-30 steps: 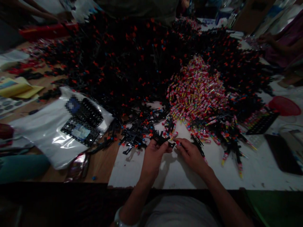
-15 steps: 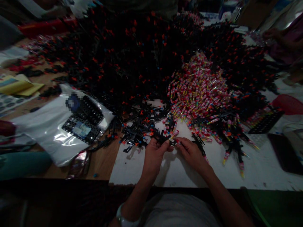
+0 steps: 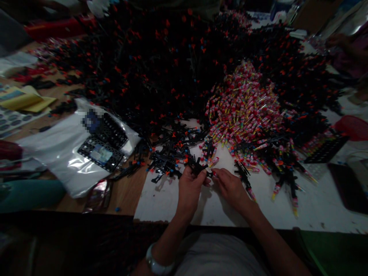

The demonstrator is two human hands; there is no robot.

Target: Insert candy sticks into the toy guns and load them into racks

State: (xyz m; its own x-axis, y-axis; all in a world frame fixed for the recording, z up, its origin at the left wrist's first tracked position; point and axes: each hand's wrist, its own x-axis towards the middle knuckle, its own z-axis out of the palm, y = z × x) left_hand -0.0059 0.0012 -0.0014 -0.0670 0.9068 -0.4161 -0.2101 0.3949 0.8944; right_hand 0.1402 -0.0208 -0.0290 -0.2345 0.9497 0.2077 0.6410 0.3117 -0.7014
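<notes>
My left hand (image 3: 189,189) is closed around a small black toy gun (image 3: 197,166), held just above the white board near the front edge. At the gun's right end, my right hand (image 3: 231,187) pinches a small tube with a red end (image 3: 213,173); most of the tube is hidden by the fingers. The tube end touches or nearly touches the gun, though I cannot tell whether they are joined. Just beyond my hands lie loose black toy guns (image 3: 165,159) with orange and blue tips. To the right of my right hand rests another toy gun (image 3: 243,174) with a tube at its end.
A heap of pink and yellow tubes (image 3: 244,111) stands ahead, before a huge pile of black toy guns (image 3: 161,76). On the left lies a white plastic bag (image 3: 66,149); on the right, a dark phone-like slab (image 3: 347,188) and a red basket (image 3: 352,127). A person's arm (image 3: 342,42) shows far right.
A pink tube seen above my fingers earlier no longer stands out there. My right hand stays pinched by the gun's end. The whole view has shifted slightly.
</notes>
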